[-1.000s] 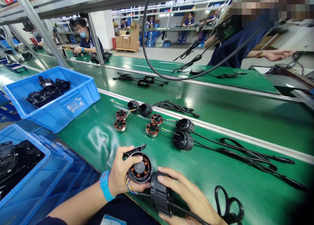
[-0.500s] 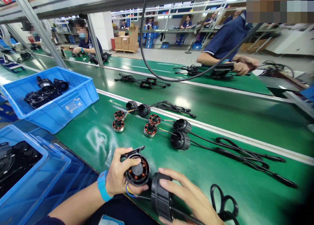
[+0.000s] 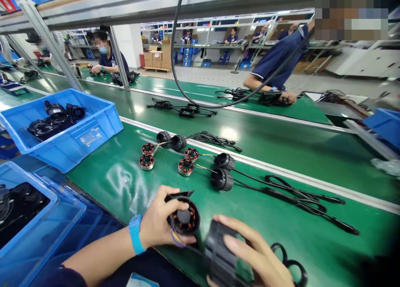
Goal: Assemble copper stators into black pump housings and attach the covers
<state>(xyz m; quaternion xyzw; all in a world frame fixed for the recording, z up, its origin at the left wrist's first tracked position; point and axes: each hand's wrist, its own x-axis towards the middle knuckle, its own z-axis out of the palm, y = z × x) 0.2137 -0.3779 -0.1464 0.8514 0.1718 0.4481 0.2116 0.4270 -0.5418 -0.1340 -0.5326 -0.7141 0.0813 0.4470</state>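
My left hand (image 3: 162, 220) grips a black motor housing (image 3: 194, 226), its thumb on the round centre. Inside the housing sits a ring of copper windings, and thin coloured wires (image 3: 177, 238) come out at its lower left. Just to the right, my right hand (image 3: 253, 249) is wrapped around a black ribbed cap (image 3: 218, 249), which is blurred and apart from the housing. Beyond my hands, copper-wound stators (image 3: 185, 167) lie on the green mat, wired to more black caps (image 3: 221, 179) with long cables (image 3: 290, 195).
Blue bins of black housings stand at the left, one on the mat (image 3: 93, 132) and one nearer (image 3: 59, 195). A black cable loop (image 3: 293, 266) lies by my right hand. A hanging cable (image 3: 173, 49) crosses ahead. Across the line, a co-worker's arm (image 3: 265, 80) handles black parts.
The cap in my right hand has tilted and moved slightly away from the housing. My left hand keeps its hold. The view has shifted a little, and the co-worker's hands have moved left.
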